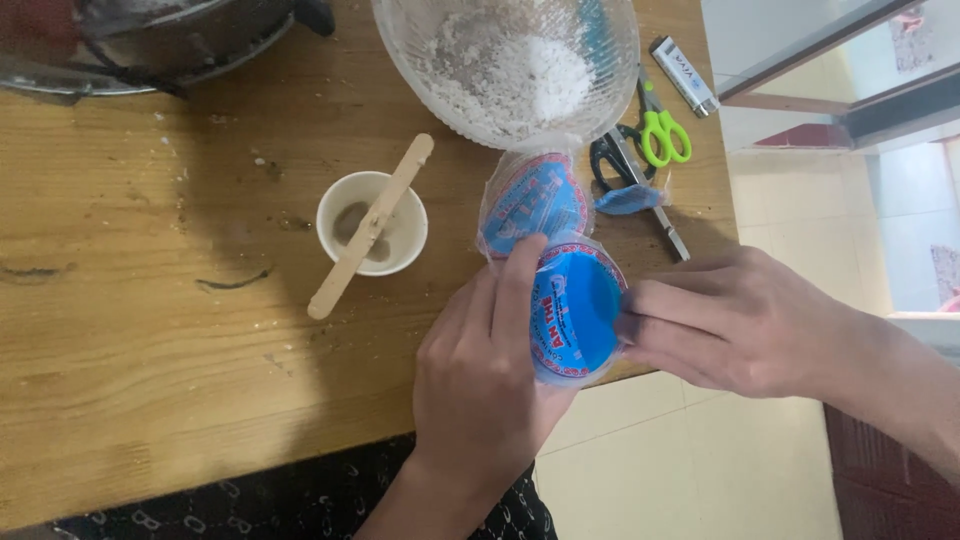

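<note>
Working left to right, we pass the white cup (372, 222) with its wooden stick (370, 227) lying across it on the desk (150, 330). Our left hand (480, 375) wraps the blue packet (572, 312), its grip closed around the near side; our right hand (735, 320) pinches the packet's right edge. Doing this well probably means steadying with the left while the right pulls evenly. Its long axis runs toward the glass bowl (505, 65), over the desk's edge.

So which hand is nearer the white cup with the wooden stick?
Left. The left hand sits just right of and below the white cup, gripping the blue packet; the right hand is farther right, beyond the packet.
</note>
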